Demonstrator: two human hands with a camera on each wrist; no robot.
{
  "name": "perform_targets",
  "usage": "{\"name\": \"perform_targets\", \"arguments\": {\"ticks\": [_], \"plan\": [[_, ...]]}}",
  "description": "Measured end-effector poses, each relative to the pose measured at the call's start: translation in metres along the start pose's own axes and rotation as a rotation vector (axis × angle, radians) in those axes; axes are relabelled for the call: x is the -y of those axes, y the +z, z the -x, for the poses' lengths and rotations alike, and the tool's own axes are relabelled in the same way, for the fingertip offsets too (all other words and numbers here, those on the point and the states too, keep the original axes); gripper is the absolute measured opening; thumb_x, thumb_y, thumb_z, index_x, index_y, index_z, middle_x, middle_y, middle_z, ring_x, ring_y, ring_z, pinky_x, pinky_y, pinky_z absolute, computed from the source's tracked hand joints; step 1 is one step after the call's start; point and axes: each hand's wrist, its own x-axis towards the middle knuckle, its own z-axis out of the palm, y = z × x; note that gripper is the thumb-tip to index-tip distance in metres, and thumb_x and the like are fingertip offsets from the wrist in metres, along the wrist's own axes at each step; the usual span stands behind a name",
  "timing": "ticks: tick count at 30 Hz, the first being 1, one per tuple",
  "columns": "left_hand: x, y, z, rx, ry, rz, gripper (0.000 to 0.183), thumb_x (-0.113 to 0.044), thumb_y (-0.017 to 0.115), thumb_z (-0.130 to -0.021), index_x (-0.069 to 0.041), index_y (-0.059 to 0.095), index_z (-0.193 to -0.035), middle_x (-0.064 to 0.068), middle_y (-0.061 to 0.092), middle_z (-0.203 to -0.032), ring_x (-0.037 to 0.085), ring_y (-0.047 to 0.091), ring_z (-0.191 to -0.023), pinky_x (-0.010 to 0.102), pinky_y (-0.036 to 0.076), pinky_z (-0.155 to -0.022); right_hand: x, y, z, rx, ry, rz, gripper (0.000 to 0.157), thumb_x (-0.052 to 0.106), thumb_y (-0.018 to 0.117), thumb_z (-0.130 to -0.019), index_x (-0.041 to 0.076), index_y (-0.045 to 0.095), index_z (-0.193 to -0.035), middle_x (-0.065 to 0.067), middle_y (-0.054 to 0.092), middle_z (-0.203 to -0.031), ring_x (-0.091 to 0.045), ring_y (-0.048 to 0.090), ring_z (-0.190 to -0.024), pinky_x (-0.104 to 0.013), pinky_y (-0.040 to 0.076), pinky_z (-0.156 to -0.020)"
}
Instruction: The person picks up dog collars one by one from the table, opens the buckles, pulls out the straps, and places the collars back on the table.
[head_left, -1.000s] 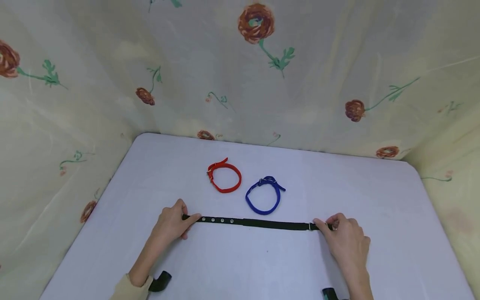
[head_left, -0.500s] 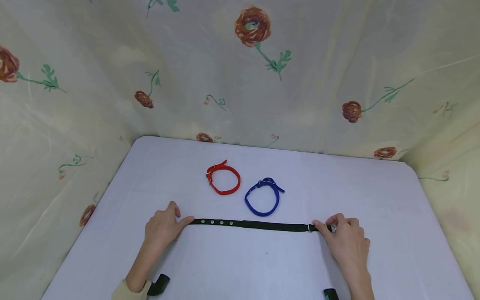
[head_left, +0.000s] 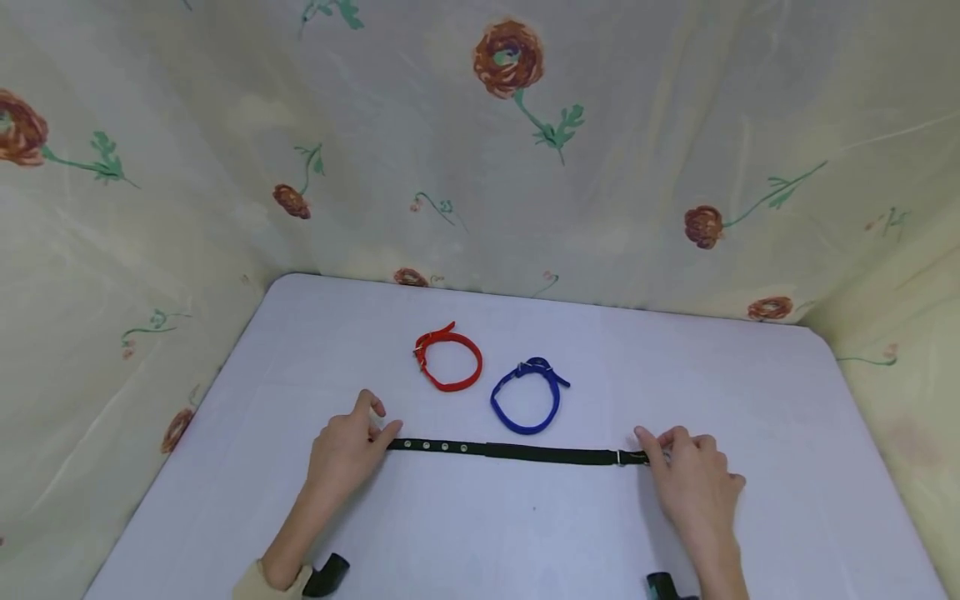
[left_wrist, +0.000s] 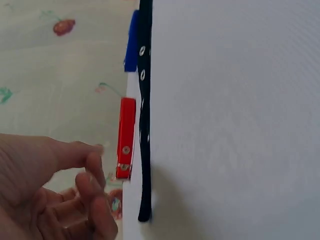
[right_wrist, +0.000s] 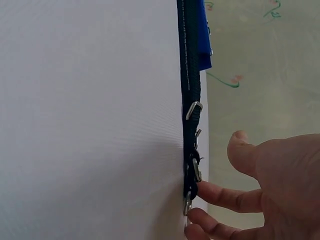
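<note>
A black collar [head_left: 551, 454] lies stretched straight across the table, with metal-ringed holes toward its left end and a metal buckle [right_wrist: 196, 170] toward its right. At the holed end, my left hand [head_left: 345, 450] hovers with loosely bent fingers; the left wrist view shows it apart from the collar. My right hand [head_left: 693, 479] is at the buckle end, thumb raised away and fingertips right beside the metal fittings. Behind the collar lie a red collar [head_left: 468, 383] and a blue collar [head_left: 528, 429], each buckled into a loop.
The white table [head_left: 480, 542] has rounded far corners. A floral curtain [head_left: 600, 208] hangs around its back and sides. Black wrist mounts [head_left: 327, 575] show below the hands near the bottom edge.
My left hand has let go of the collar's holed end, shifting left and then back right. My right thumb has lifted off the buckle end. The collar stays in place.
</note>
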Motion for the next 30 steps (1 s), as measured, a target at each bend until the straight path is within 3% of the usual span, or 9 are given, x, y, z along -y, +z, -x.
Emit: {"name": "perform_targets", "arguments": {"ticks": [4, 11, 18, 25, 30], "plan": [[-0.01, 0.012, -0.009, 0.034, 0.036, 0.181, 0.026, -0.024, 0.077, -0.101, -0.009, 0.061, -0.116, 0.009, 0.079, -0.093, 0.01, 0.061, -0.057, 0.025, 0.047, -0.055, 0.003, -0.006, -0.004, -0.029, -0.04, -0.005, 0.063, 0.059, 0.051, -0.11, -0.002, 0.07, -0.109, -0.036, 0.067, -0.114, -0.06, 0.065, -0.109, -0.08, 0.043, -0.085], [-0.031, 0.031, -0.024, 0.107, 0.054, 0.414, 0.032, -0.022, 0.073, -0.104, -0.006, 0.064, -0.131, 0.014, 0.076, -0.122, 0.012, 0.072, -0.066, 0.023, 0.058, -0.064, 0.023, -0.012, -0.018, -0.035, -0.112, -0.023, 0.054, 0.051, 0.058, -0.11, -0.002, 0.067, -0.115, -0.029, 0.071, -0.11, -0.052, 0.067, -0.098, -0.076, 0.044, -0.085], [-0.052, 0.047, -0.036, 0.165, 0.104, 0.48, 0.038, -0.023, 0.07, -0.106, -0.005, 0.063, -0.138, 0.019, 0.072, -0.134, 0.021, 0.079, -0.081, 0.027, 0.063, -0.07, 0.053, -0.004, -0.029, 0.011, -0.207, -0.055, 0.052, 0.047, 0.058, -0.11, -0.002, 0.065, -0.124, -0.026, 0.074, -0.114, -0.045, 0.07, -0.1, -0.069, 0.046, -0.088], [-0.066, 0.059, -0.048, 0.192, 0.155, 0.422, 0.039, -0.024, 0.069, -0.107, -0.004, 0.064, -0.139, 0.018, 0.072, -0.137, 0.03, 0.079, -0.105, 0.04, 0.066, -0.089, 0.08, 0.011, -0.039, 0.081, -0.255, -0.102, 0.046, 0.041, 0.066, -0.108, -0.001, 0.066, -0.125, -0.023, 0.074, -0.111, -0.039, 0.07, -0.097, -0.064, 0.049, -0.09], [-0.072, 0.065, -0.053, 0.219, 0.179, 0.411, 0.04, -0.024, 0.069, -0.106, -0.005, 0.064, -0.141, 0.019, 0.073, -0.137, 0.033, 0.079, -0.11, 0.043, 0.066, -0.093, 0.091, 0.024, -0.043, 0.109, -0.269, -0.148, 0.042, 0.037, 0.069, -0.106, -0.001, 0.066, -0.124, -0.02, 0.075, -0.108, -0.033, 0.07, -0.094, -0.055, 0.053, -0.083]]}}
